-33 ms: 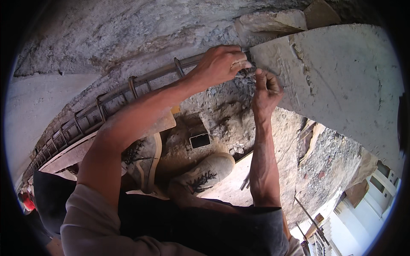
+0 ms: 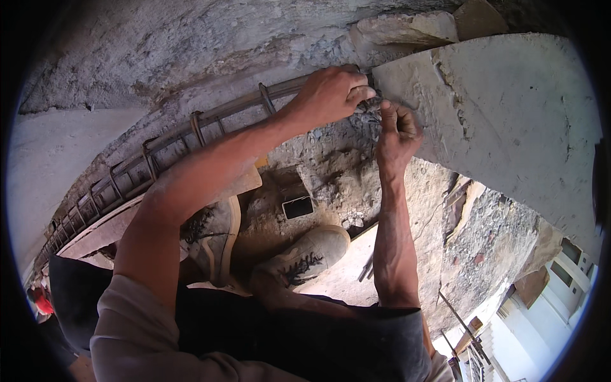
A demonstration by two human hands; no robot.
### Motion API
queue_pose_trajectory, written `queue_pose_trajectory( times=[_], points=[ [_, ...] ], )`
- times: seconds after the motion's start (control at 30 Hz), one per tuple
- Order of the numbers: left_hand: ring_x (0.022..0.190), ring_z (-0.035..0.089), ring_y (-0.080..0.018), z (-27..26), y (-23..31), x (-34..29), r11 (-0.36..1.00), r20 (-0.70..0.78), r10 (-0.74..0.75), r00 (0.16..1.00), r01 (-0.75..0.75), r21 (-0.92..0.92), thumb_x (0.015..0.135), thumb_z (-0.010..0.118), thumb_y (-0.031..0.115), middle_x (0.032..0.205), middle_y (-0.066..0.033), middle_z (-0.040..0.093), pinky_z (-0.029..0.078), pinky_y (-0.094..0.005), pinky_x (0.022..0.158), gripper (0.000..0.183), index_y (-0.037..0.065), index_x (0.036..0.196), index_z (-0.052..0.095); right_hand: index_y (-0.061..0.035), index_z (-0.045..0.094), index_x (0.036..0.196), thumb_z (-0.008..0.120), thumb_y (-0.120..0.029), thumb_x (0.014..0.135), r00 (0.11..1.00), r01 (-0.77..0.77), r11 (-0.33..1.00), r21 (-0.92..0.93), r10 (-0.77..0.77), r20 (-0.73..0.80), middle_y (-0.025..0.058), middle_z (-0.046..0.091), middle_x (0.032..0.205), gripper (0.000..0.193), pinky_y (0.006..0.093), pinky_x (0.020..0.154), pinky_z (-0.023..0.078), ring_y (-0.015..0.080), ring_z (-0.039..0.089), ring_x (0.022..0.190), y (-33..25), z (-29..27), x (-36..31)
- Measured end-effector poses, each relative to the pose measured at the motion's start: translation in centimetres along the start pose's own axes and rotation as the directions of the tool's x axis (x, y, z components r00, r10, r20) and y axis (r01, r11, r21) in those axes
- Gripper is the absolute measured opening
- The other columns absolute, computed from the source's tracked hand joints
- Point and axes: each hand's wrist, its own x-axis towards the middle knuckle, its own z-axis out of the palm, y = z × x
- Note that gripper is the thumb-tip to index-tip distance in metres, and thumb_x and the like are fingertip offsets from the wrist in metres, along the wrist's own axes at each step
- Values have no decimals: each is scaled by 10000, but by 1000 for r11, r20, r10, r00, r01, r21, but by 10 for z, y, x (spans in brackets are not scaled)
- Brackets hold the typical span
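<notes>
A long cage of steel rebar (image 2: pixel 196 130) with square stirrups runs along the rough wall up to a smooth grey concrete face. My left hand (image 2: pixel 331 95) is closed at the cage's far right end, its fingers curled down over the bars. Just right of it, my right hand (image 2: pixel 400 135) is closed in a pinch, thumb up, close to the concrete slab (image 2: pixel 503 108). Dark, rough bar ends (image 2: pixel 369 103) show between the two hands. Whatever the fingers grip is too small and too hidden to name.
Below the cage are my dusty laced shoes (image 2: pixel 312 254) and a dark rectangular opening (image 2: pixel 297 207). Loose rocks (image 2: pixel 407 30) lie above the slab. Crumbly rubble wall (image 2: pixel 487 245) stands at right, with a white building (image 2: pixel 534 325) far below.
</notes>
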Motion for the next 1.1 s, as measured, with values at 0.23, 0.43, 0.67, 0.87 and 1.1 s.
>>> queue_pose_trajectory(
  times=[0.23, 0.43, 0.67, 0.87, 1.1],
  points=[
    [563, 549, -195, -13, 20, 34, 841, 384, -431, 817, 518, -158, 829, 616, 356, 571, -73, 528, 427, -324, 548, 359, -3, 815, 618, -13, 644, 765, 675, -204, 836, 978, 179, 901, -394, -205, -25, 86, 605, 650, 206, 280, 542, 417, 119, 521, 594, 4, -11, 3],
    [533, 548, -204, -14, -6, 19, 783, -41, 519, 854, -456, 423, 842, 620, 281, 543, -56, 522, 432, -334, 533, 256, 26, 855, 639, -4, 644, 761, 662, -226, 846, 985, 151, 923, -354, -173, -29, 89, 590, 616, 239, 307, 503, 402, 133, 492, 533, 5, -7, 9],
    [348, 315, -115, -10, 0, 34, 332, 523, -479, 705, 697, -636, 837, 636, 225, 423, 2, 366, 260, -285, 369, 233, 62, 681, 576, -1, 657, 782, 665, -154, 829, 957, 253, 916, -310, -284, -60, 105, 613, 649, 160, 306, 518, 419, 173, 526, 542, 12, -2, 11],
    [507, 519, -189, -24, 5, 31, 910, 334, -407, 850, 408, 72, 840, 638, 262, 561, -65, 521, 394, -307, 467, 241, 51, 730, 599, -18, 673, 775, 664, -150, 809, 931, 326, 795, -512, -365, 26, 115, 636, 675, 136, 345, 542, 457, 255, 585, 554, -2, -1, 5],
    [762, 628, -282, -6, -7, 27, 799, 104, 412, 905, -414, 437, 795, 655, 276, 717, -100, 619, 490, -401, 670, 272, 42, 928, 688, -19, 679, 780, 666, -202, 813, 972, 200, 820, -537, -234, 4, 123, 645, 670, 187, 329, 565, 467, 212, 608, 591, -12, 1, 6]
  ],
)
